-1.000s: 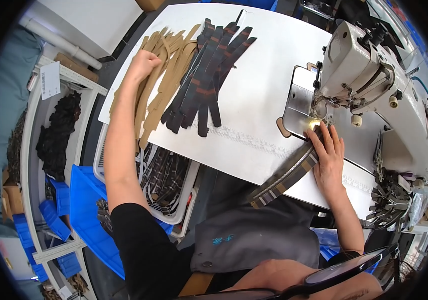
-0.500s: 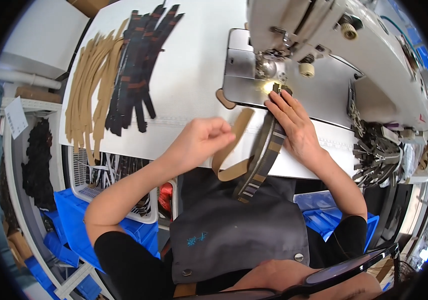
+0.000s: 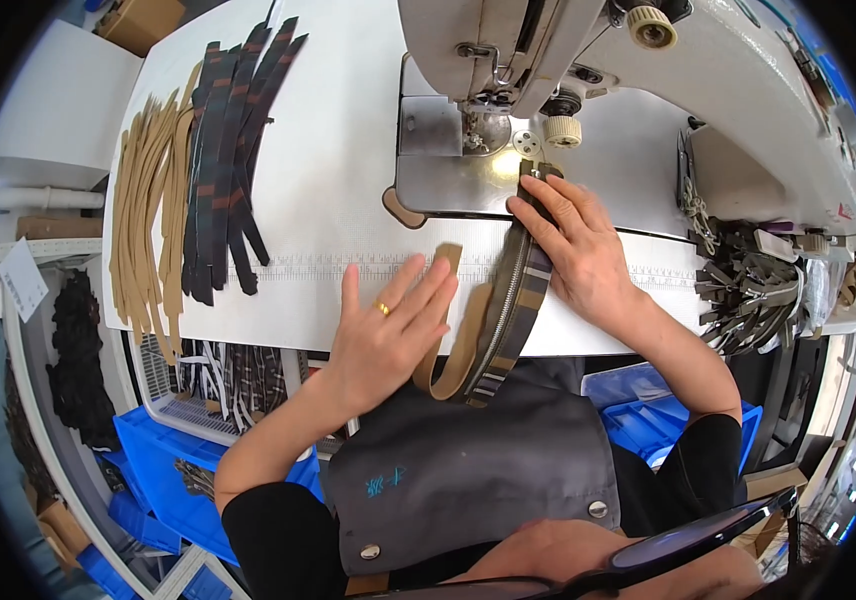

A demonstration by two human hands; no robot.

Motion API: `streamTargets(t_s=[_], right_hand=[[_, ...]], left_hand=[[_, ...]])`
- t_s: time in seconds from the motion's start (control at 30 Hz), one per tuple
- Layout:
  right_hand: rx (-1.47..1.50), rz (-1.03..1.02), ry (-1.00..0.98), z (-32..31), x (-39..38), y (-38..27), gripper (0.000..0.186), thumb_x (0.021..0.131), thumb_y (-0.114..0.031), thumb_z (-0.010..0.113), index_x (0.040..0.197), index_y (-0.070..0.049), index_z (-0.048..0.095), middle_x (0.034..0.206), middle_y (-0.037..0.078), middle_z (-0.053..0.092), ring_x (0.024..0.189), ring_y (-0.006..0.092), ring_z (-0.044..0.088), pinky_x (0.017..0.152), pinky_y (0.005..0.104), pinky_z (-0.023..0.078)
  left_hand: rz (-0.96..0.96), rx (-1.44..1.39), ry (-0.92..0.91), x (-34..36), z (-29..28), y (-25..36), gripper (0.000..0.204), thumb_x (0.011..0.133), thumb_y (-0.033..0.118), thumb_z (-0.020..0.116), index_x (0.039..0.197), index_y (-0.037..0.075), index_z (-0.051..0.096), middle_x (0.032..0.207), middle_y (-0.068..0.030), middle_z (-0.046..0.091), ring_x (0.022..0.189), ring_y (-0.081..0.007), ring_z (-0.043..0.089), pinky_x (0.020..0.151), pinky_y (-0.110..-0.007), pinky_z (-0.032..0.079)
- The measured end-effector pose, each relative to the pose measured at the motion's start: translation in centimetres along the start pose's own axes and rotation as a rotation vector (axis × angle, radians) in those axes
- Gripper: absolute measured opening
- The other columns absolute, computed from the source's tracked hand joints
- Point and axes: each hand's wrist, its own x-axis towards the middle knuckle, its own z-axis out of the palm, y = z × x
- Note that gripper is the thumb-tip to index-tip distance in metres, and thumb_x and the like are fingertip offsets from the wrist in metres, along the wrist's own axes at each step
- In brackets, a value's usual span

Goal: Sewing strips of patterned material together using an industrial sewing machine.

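My left hand (image 3: pixel 383 340) has its fingers spread beside a looped tan tape (image 3: pixel 453 370); the raised end lies by its fingertips, and whether they touch is unclear. My right hand (image 3: pixel 573 245) grips a striped camouflage zipper strip (image 3: pixel 513 330) with a metal zipper, its curved fingers pressing the top end onto the steel plate (image 3: pixel 433 180) of a white sewing machine (image 3: pixel 718 90), just in front of the lit needle area. My right thumb is hidden. On the table (image 3: pixel 328 180) at left lie piles of tan strips (image 3: pixel 148 190) and dark striped strips (image 3: pixel 228 160).
Below the table's left edge are a white basket (image 3: pixel 158 390) of strips and blue bins (image 3: pixel 168 470). A shelf (image 3: pixel 78 450) stands far left. Bundled strips and zippers (image 3: pixel 738 300) crowd the right end, and a cardboard box (image 3: pixel 148 20) sits behind.
My left hand left the tan pile, bringing a tape down beside the zipper strip, and has since spread its fingers. My right hand stayed on the strip while the view shifted.
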Motion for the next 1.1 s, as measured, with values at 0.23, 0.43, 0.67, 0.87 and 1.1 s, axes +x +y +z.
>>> streamTargets(t_s=[0.23,0.43,0.67,0.87,1.1], right_hand=[[0.074,0.000,0.093,0.0,0.1,1.1,0.047,0.067,0.003,0.064,0.113,0.000,0.063,0.118,0.013,0.061,0.106,0.0299,0.059,0.089,0.0391,0.052],[-0.019,-0.013,0.102,-1.1,-0.3,1.5,0.042,0.066,0.002,0.065,0.108,0.001,0.065,0.111,0.011,0.064,0.097,0.0268,0.063,0.081,0.0364,0.054],[0.235,0.043,0.191,-1.8,-0.8,1.3,0.038,0.066,0.008,0.061,0.104,0.001,0.063,0.103,0.014,0.065,0.087,0.0293,0.066,0.068,0.0334,0.055],[0.432,-0.054,0.263,-1.5,3.2,-0.2,0.038,0.066,0.010,0.056,0.103,0.002,0.061,0.101,0.013,0.066,0.078,0.0289,0.067,0.064,0.0347,0.056],[0.344,0.009,0.195,1.9,3.8,1.8,0.043,0.065,0.016,0.054,0.105,0.003,0.064,0.113,0.014,0.066,0.089,0.0284,0.068,0.073,0.0327,0.056]], left_hand=[[0.016,0.110,0.080,5.1,0.9,-2.9,0.054,0.082,0.024,0.070,0.132,0.009,0.056,0.143,-0.0021,0.048,0.135,-0.0235,0.040,0.098,-0.067,0.027],[0.028,0.111,0.130,9.1,1.9,-4.6,0.051,0.082,0.032,0.070,0.127,0.011,0.058,0.138,-0.0017,0.052,0.136,-0.0235,0.038,0.102,-0.065,0.024],[0.054,0.045,0.167,10.0,2.6,-5.7,0.052,0.080,0.035,0.071,0.124,0.011,0.060,0.136,-0.0006,0.055,0.134,-0.0185,0.041,0.109,-0.061,0.015],[0.028,0.016,0.163,10.3,1.8,-5.9,0.041,0.081,0.026,0.071,0.118,0.010,0.064,0.129,-0.0003,0.057,0.131,-0.0197,0.043,0.109,-0.063,0.014],[-0.011,-0.046,0.296,10.1,2.9,-6.2,0.027,0.080,0.017,0.072,0.105,0.011,0.066,0.116,0.0036,0.060,0.124,-0.0184,0.048,0.111,-0.062,0.007]])
